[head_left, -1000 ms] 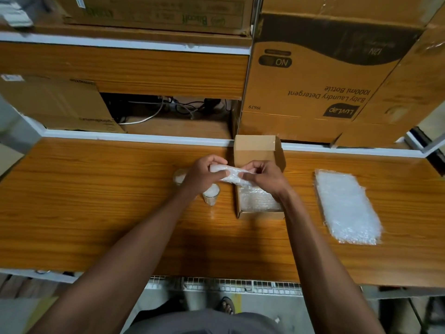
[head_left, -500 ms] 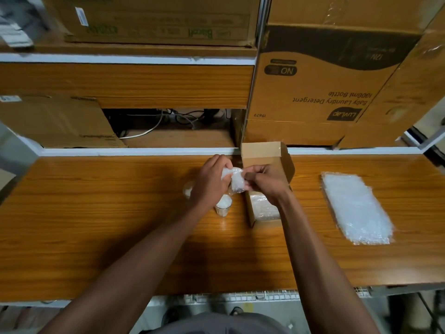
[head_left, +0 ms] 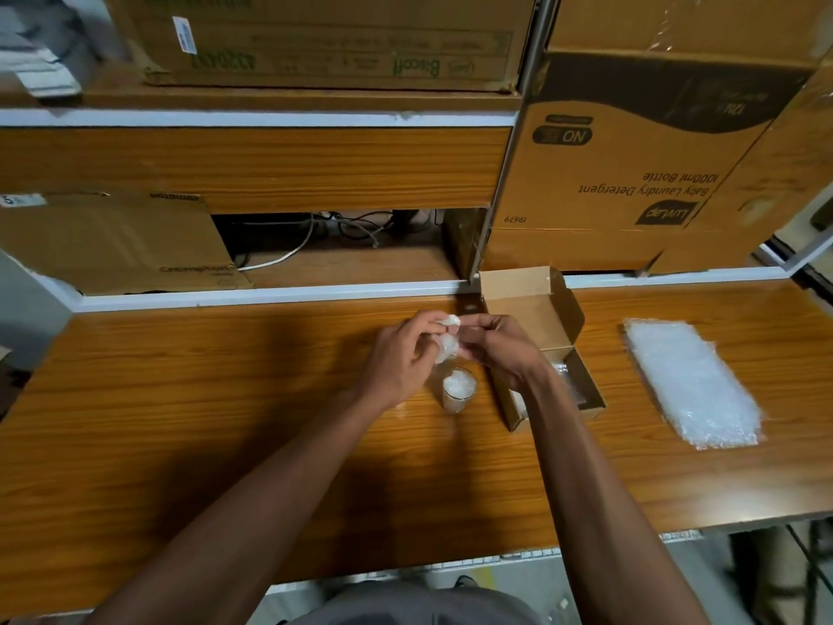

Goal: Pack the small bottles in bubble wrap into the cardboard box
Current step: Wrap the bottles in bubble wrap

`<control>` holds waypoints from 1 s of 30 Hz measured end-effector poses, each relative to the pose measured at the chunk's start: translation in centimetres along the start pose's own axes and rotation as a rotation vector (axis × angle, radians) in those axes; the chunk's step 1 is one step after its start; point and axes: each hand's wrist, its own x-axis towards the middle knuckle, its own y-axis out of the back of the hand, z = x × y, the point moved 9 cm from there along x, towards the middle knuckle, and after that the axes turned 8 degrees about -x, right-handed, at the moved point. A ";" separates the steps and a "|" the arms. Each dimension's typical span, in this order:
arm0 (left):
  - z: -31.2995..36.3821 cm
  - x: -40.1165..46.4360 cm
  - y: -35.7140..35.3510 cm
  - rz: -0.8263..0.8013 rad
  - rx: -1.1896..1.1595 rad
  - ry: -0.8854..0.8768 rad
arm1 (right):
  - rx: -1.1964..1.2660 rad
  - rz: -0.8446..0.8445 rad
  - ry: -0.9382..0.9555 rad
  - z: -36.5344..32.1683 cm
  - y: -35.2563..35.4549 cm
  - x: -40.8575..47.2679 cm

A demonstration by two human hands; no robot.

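Observation:
Both my hands hold one small bubble-wrapped bundle [head_left: 447, 342] above the table, left of the small cardboard box [head_left: 543, 329]. My left hand [head_left: 401, 358] pinches its top end and my right hand [head_left: 500, 349] grips its right side. Whether a bottle is inside the wrap cannot be told. Below the bundle a small clear bottle with a white top [head_left: 458, 391] stands upright on the table. The box lies open with its lid flap raised; bubble-wrapped items [head_left: 570, 381] lie inside, partly hidden by my right forearm.
A flat stack of bubble wrap sheets [head_left: 692, 381] lies on the wooden table [head_left: 180, 421] to the right of the box. Large cardboard cartons [head_left: 631, 164] and a flattened carton [head_left: 112, 245] stand on the shelves behind. Cables run in the gap at the back.
The bundle has gone from stretched out between my hands to a compact upright roll. Both hands have shifted left, off the box, to above the standing bottle.

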 end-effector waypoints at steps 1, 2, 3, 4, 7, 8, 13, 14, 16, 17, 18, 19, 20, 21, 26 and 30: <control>-0.3 0.1 0.4 0.004 -0.008 0.003 | 0.002 0.005 0.000 0.1 -0.3 0.1; -0.6 0.1 0.7 0.002 -0.019 -0.001 | -0.006 0.008 0.004 0.1 -0.8 0.2; -0.8 0.1 0.9 -0.001 -0.031 -0.011 | -0.013 0.011 0.015 0.1 -1.2 0.4; -0.9 0.1 1.1 -0.003 -0.039 -0.029 | -0.027 0.017 0.030 0.0 -1.6 0.4; -1.3 0.0 1.7 0.005 -0.031 -0.079 | -0.070 0.059 0.065 -0.5 -2.2 0.3; -1.4 0.1 1.9 0.007 -0.027 -0.076 | -0.085 0.073 0.065 -0.6 -2.3 0.2; -2.4 0.2 2.6 -0.044 -0.018 -0.035 | -0.055 0.120 0.012 -0.2 -2.8 -0.1; -2.6 0.1 2.6 -0.049 -0.019 -0.030 | -0.032 0.118 0.006 -0.1 -3.0 -0.1; -3.0 0.1 2.8 -0.046 -0.022 -0.014 | 0.037 0.097 -0.004 0.1 -3.5 0.1; -3.2 0.2 2.9 -0.045 -0.036 -0.001 | 0.078 0.074 -0.010 0.3 -3.8 0.2; -3.4 0.2 2.9 -0.045 -0.060 0.012 | 0.111 0.050 -0.018 0.5 -4.1 0.4; -3.5 0.3 3.0 -0.047 -0.084 0.024 | 0.134 0.027 -0.025 0.7 -4.2 0.7; -3.6 0.3 3.1 -0.045 -0.095 0.029 | 0.144 0.004 -0.025 0.8 -4.5 0.9; -3.8 0.3 3.2 -0.040 -0.093 0.035 | 0.146 -0.015 -0.025 0.9 -4.6 1.1; -5.8 0.6 3.9 -0.019 -0.087 0.074 | -0.316 0.072 0.102 0.4 -3.8 2.4; -8.1 0.5 3.9 -0.072 -0.011 0.122 | -1.141 0.133 0.287 0.4 -3.9 3.4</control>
